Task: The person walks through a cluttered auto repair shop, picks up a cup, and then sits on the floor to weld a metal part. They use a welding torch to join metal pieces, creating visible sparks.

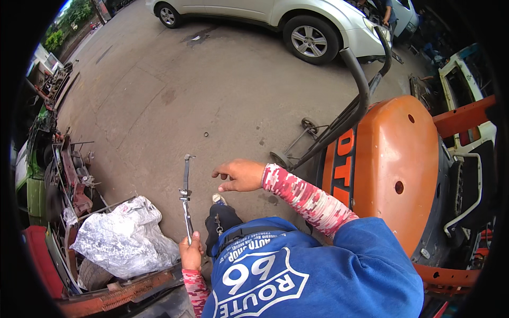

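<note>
In my left hand point(192, 252) I grip the lower end of a long, thin metal tool point(185, 192). It points away from me over the floor, with a shiny jointed part midway, a dark flat strip beyond that and a small hooked tip; its exact kind I cannot make out. My right hand point(241, 175) hovers to the right of the tool, apart from it. Its thumb and fingers are spread, and nothing is in it. Patterned red and white sleeves cover both forearms.
Close on my right stands an orange machine hood point(408, 164), beside a dark tubular-framed cart point(339, 130). Left of me, a silvery crumpled sheet point(127, 238) lies over scrap parts. A white car point(318, 21) is parked ahead; another person point(388, 13) is near its front.
</note>
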Tool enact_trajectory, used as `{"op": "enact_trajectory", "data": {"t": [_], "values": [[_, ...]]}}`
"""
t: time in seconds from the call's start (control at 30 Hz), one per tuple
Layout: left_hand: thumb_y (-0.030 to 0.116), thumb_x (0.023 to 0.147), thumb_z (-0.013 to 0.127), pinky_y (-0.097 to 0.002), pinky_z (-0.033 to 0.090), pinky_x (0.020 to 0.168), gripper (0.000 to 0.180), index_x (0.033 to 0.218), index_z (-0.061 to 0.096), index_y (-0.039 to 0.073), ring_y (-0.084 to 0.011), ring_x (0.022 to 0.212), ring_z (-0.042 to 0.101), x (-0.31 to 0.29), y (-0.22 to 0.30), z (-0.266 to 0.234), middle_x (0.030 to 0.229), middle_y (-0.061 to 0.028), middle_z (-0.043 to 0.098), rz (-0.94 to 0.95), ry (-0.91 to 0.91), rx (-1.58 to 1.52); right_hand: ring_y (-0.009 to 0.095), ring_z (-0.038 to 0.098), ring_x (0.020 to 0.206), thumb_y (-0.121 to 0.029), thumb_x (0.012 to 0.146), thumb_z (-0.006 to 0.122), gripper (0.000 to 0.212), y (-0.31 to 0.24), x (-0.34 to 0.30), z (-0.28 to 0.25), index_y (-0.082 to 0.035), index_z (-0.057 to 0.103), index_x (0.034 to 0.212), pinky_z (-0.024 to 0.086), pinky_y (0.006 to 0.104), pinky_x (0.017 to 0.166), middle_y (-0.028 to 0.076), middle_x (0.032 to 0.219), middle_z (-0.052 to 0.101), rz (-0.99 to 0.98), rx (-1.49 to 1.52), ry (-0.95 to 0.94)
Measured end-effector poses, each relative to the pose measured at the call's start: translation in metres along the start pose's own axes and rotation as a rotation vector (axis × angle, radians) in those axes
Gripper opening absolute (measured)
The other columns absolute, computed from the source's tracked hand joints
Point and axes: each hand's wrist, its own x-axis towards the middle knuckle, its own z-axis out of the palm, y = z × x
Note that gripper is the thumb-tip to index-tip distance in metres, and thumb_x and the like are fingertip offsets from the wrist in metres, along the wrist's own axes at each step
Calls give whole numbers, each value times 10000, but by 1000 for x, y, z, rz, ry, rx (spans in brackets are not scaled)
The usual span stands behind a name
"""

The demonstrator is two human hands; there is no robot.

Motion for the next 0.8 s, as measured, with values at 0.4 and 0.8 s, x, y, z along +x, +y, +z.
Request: {"op": "enact_trajectory", "data": {"t": [0.4,0.8], "values": [[278,978,700,-263,317,433,362,711,557,80,-58,494,427,410,314,148,590,35,501,186,-517,506,374,618,1209,-436,893,690,532,302,46,-124,-60,661,1268,480,453,1033,219,1241,678,958,240,468],[313,940,737,-309,393,531,407,689,614,18,-100,571,470,590,545,554,616,11,551,361,-905,828,257,716,675,-238,933,692,305,424,-34,-29,-19,693,1145,561,400,554,118,887,729,1897,1646,1140]]}}
